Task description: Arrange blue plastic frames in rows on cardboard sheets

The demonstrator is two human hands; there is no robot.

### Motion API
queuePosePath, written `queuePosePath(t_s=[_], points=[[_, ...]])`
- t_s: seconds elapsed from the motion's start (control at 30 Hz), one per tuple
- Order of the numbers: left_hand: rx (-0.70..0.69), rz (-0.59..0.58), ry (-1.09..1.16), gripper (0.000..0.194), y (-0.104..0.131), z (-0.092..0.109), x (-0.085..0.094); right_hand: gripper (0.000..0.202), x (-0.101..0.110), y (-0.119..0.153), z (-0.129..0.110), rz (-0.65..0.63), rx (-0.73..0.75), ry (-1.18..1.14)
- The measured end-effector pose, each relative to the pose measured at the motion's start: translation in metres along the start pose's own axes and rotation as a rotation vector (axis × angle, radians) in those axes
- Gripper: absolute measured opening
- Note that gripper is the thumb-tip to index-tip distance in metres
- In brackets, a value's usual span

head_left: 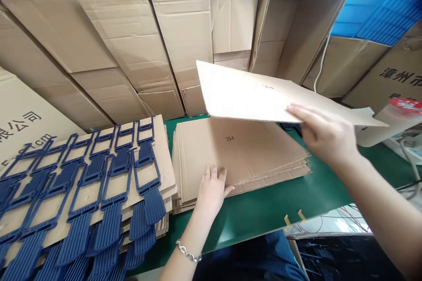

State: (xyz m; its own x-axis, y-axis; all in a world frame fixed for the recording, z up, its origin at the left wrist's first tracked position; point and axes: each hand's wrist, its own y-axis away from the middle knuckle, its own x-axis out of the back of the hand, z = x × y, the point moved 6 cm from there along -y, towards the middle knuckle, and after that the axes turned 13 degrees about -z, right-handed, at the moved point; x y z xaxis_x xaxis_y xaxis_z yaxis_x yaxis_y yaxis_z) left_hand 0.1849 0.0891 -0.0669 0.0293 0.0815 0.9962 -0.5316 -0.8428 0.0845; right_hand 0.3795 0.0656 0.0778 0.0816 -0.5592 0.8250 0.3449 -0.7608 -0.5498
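Note:
My right hand (pixel 325 134) grips the near edge of a flat cardboard sheet (pixel 250 92), which is lifted and tilted above a stack. My left hand (pixel 212 189) lies with fingers stretched out on the top sheet of that cardboard stack (pixel 237 153), which bears small "FSC" print. Left of the stack, blue plastic frames with ribbed flaps (pixel 115 175) lie in rows on layered cardboard sheets (pixel 165 158).
Tall cardboard boxes (pixel 125 39) line the back of the green table (pixel 260 206). An open box (pixel 303 22) and a blue crate (pixel 379 4) stand at the back right. A red-lidded container (pixel 405 105) is at the right. A dark-filled box (pixel 343 257) sits below the front edge.

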Motion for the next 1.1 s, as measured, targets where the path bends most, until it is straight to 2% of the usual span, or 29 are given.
queuePosePath(t_s=[0.17, 0.27, 0.3, 0.37, 0.43, 0.57, 0.73, 0.93, 1.1], points=[[-0.139, 0.063, -0.047, 0.04, 0.001, 0.001, 0.005, 0.034, -0.031, 0.013, -0.011, -0.036, 0.079, 0.103], [-0.192, 0.126, -0.046, 0.017, 0.004, 0.001, 0.008, 0.035, -0.051, 0.018, -0.02, -0.091, 0.128, 0.143], [-0.196, 0.147, -0.039, 0.015, 0.005, 0.001, 0.009, 0.034, -0.056, 0.02, -0.023, -0.112, 0.144, 0.145], [-0.19, 0.189, -0.02, 0.022, 0.006, -0.001, 0.01, 0.035, -0.064, 0.023, -0.028, -0.145, 0.17, 0.14], [-0.187, 0.227, -0.001, 0.015, 0.007, -0.002, 0.011, 0.034, -0.071, 0.027, -0.03, -0.187, 0.179, 0.116], [-0.212, 0.262, 0.02, 0.031, 0.008, 0.002, 0.006, 0.03, -0.097, 0.037, -0.036, -0.298, 0.22, 0.015], [-0.275, 0.287, 0.016, 0.023, 0.009, 0.01, 0.002, 0.035, -0.129, 0.046, -0.042, -0.351, 0.325, -0.091], [-0.294, 0.348, -0.001, 0.021, 0.011, 0.008, 0.0, 0.058, -0.136, 0.044, -0.043, -0.41, 0.437, -0.115], [-0.223, 0.35, -0.002, 0.019, 0.012, 0.005, 0.006, 0.048, -0.136, 0.044, -0.047, -0.403, 0.498, -0.067]])
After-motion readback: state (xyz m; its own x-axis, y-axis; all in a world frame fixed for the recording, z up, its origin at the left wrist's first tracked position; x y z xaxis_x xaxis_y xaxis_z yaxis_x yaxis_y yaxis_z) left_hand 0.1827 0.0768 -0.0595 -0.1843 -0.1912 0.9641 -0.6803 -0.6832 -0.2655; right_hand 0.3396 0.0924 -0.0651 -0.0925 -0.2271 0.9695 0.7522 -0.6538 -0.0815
